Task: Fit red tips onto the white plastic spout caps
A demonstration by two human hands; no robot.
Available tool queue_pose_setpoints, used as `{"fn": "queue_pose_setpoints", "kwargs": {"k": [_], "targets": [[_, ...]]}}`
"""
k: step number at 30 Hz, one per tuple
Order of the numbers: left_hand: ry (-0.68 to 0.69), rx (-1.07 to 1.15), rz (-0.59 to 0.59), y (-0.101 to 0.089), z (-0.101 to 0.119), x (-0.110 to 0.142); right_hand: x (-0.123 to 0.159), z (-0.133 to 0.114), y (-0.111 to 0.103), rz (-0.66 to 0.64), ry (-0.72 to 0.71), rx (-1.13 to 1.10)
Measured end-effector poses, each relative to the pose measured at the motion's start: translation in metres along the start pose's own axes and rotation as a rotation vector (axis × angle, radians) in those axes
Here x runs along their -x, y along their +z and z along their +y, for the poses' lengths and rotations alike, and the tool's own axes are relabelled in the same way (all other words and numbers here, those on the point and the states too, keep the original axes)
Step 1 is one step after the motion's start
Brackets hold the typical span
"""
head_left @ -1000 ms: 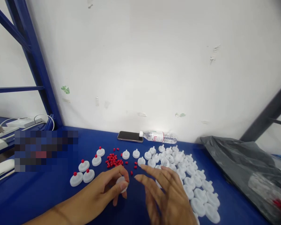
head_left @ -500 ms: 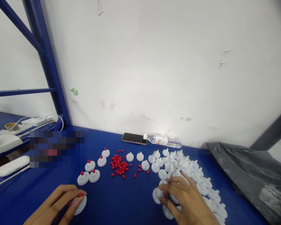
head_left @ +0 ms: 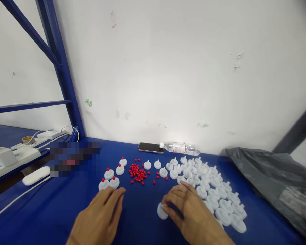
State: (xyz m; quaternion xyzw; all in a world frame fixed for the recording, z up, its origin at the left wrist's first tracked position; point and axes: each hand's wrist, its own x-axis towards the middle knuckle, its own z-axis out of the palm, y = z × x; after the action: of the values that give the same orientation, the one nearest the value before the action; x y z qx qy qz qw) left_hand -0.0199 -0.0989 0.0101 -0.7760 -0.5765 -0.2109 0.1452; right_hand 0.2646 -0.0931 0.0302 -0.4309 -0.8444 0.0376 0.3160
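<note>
Head view: the right hand [head_left: 191, 211] rests low on the blue table [head_left: 53, 211], its fingers curled over a white disc [head_left: 161, 211]. The grip looks narrow, with the fingertips touching the disc's right edge; whether the disc is lifted or lies on the table cannot be told. The disc sits just left of the hand, near the front middle of the table.

The left hand [head_left: 102, 217] lies palm down with the fingers stretched forward and loosely together, holding nothing that shows. Its fingertips come just short of two capped discs [head_left: 109, 183], each white with a red tip; three more of these stand a little farther back.

Between the hands and farther back lies a pile of red caps [head_left: 137, 173]. To the right spreads a heap of uncapped white discs [head_left: 214, 194], touching the right hand's far side. Against the wall lie a phone [head_left: 150, 147] and a bottle [head_left: 180, 148] on its side, end to end. A dark bag [head_left: 272, 173] covers the table's right end.
</note>
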Motion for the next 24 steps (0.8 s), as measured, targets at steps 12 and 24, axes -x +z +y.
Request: {"fn": "queue_pose_setpoints", "kwargs": {"k": [12, 24], "targets": [[-0.065, -0.090, -0.290, 0.031, 0.030, -0.055, 0.003, -0.009, 0.020, 0.059, -0.019, 0.073], [-0.120, 0.890, 0.011, -0.009, 0.054, -0.037, -0.002, -0.022, 0.019, 0.338, -0.185, 0.151]]}}
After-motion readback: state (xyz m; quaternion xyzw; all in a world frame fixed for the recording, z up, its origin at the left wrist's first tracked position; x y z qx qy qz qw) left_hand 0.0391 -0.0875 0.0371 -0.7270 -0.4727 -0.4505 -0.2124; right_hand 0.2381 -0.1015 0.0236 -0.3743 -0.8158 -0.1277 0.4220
